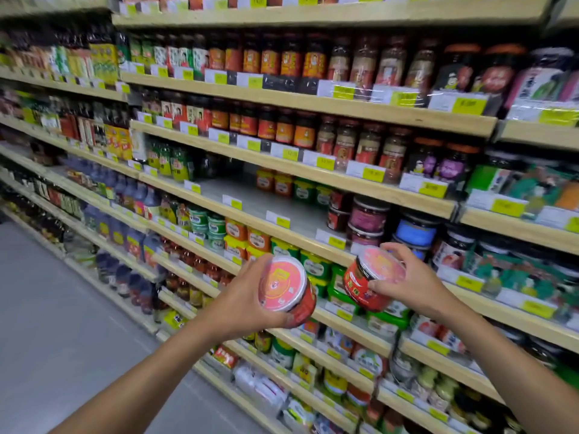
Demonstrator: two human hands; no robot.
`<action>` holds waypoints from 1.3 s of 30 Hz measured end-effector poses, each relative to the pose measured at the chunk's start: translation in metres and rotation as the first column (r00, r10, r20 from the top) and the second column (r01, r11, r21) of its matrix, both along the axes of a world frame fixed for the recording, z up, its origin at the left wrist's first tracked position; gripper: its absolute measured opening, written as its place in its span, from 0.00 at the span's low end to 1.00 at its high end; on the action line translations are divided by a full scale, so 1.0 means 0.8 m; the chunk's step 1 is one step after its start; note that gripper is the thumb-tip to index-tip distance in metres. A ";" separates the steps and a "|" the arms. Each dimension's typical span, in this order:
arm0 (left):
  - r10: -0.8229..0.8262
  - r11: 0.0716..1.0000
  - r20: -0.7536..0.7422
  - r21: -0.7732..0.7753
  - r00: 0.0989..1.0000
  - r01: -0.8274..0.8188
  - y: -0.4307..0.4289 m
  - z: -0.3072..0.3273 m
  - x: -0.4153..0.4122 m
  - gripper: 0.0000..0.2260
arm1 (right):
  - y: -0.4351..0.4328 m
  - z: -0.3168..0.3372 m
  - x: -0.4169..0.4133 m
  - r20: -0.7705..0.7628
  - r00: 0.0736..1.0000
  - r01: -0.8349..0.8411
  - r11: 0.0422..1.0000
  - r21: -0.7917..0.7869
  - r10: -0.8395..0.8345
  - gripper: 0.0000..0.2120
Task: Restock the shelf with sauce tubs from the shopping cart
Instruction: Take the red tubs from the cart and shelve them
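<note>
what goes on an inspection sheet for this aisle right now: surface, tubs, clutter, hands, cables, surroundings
surface: wood-edged shelf, with a bare stretch in its middle behind the price tags
job's things: left tub and right tub, both red with pink lids, tilted and held in front of the shelves, not yet set down
clutter: stacked tubs at the right end of the bare stretch; rows of jars on the shelves above
grippers: left hand grips the left tub from the side; right hand grips the right tub
cables: nothing seen
surroundings: grey floor at left; yellow price tags along the shelf edges
</note>
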State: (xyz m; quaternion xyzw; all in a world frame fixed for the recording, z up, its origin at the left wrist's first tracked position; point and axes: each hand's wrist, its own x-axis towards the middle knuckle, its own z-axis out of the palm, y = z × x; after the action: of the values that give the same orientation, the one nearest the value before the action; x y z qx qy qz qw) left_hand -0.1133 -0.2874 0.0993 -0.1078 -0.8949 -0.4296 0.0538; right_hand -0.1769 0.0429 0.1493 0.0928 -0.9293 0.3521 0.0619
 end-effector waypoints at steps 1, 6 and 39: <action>-0.004 1.000 -0.007 -0.016 1.000 0.004 -0.008 0.004 -0.017 0.53 | -0.011 0.004 -0.018 -0.012 1.000 -0.001 1.000 0.002 0.001 0.35; -0.033 0.998 -0.006 -0.049 0.999 0.033 -0.049 0.013 -0.099 0.52 | -0.055 0.009 -0.101 -0.015 1.000 -0.010 1.000 -0.014 0.010 0.36; -0.447 0.894 -0.080 0.013 0.891 0.449 -0.165 -0.014 -0.448 0.53 | -0.231 -0.015 -0.306 -0.116 0.690 0.714 0.698 -0.047 -0.714 0.41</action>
State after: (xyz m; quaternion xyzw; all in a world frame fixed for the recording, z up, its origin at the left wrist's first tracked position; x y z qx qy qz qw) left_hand -0.4718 -0.4194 0.0882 -0.3260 -0.8366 -0.4401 -0.0115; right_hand -0.4214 -0.1423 0.1376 -0.2537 -0.8868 0.2931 0.2517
